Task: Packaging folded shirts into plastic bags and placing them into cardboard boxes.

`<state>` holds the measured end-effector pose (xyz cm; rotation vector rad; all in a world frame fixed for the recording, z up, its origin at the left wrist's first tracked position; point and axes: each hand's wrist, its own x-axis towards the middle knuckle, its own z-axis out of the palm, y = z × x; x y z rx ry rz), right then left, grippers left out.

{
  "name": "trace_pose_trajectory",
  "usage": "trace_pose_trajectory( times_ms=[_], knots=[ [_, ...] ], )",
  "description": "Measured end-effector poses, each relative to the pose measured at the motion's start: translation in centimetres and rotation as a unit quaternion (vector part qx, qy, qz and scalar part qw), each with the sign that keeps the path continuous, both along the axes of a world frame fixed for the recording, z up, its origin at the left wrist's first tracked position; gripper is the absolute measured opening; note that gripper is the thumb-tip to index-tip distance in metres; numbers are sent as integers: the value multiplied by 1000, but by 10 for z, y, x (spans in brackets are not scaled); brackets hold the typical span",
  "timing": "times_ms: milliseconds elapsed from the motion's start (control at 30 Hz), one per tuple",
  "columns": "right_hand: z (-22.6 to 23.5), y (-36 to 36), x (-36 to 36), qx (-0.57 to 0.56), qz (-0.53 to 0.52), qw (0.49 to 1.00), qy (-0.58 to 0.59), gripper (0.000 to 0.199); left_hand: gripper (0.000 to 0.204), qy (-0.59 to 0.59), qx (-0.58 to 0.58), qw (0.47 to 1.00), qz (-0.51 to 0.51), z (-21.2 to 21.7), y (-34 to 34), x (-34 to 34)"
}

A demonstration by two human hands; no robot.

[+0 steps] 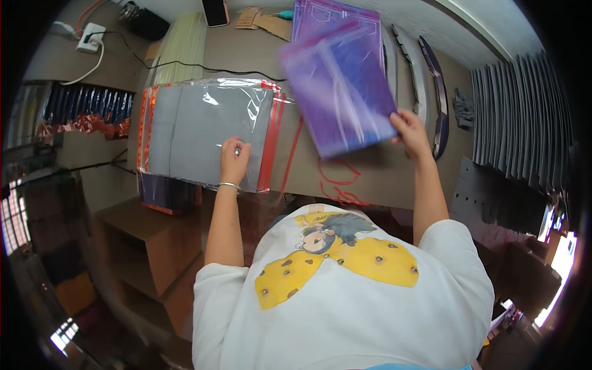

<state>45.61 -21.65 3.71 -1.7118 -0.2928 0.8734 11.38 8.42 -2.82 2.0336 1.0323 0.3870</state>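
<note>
My right hand (411, 134) grips the lower right corner of a purple translucent plastic bag (345, 92). The bag is tilted above the table and slightly blurred. Behind it, another purple bag (364, 17) lies at the far edge, with pale pocket-like lines printed on it. My left hand (235, 157) has its fingers curled in over a clear plastic packet (203, 123) with red edge strips and flat grey folded cloth or sheet inside. Something small and shiny shows at those fingers; whether it is a ring or a held thing is unclear.
Red plastic strips (339, 179) lie near the table's front edge. Grey curved pieces (410, 68) and a dark curved one (436, 92) lie at right. Grey sheets (521, 111) are stacked farther right. At the back are a phone (215, 12), a black cable (203, 67) and pale green strips (180, 49).
</note>
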Motion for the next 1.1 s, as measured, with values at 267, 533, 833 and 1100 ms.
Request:
trace_pose_trajectory(
  times_ms=[267, 533, 833, 1100],
  knots=[
    [29, 3, -70, -92, 132, 986, 32, 24, 21, -69, -29, 996, 53, 7, 5, 7],
    [44, 20, -72, -101, 197, 975, 33, 26, 17, -21, 143, 989, 27, 29, -4, 14],
    [-33, 172, -97, -56, 321, 944, 57, 41, 13, 55, 243, 968, -9, 67, -29, 12],
    [-63, 200, -145, 206, 217, 940, -165, 33, 15, -15, 167, 985, -34, 31, -45, -13]
  ],
)
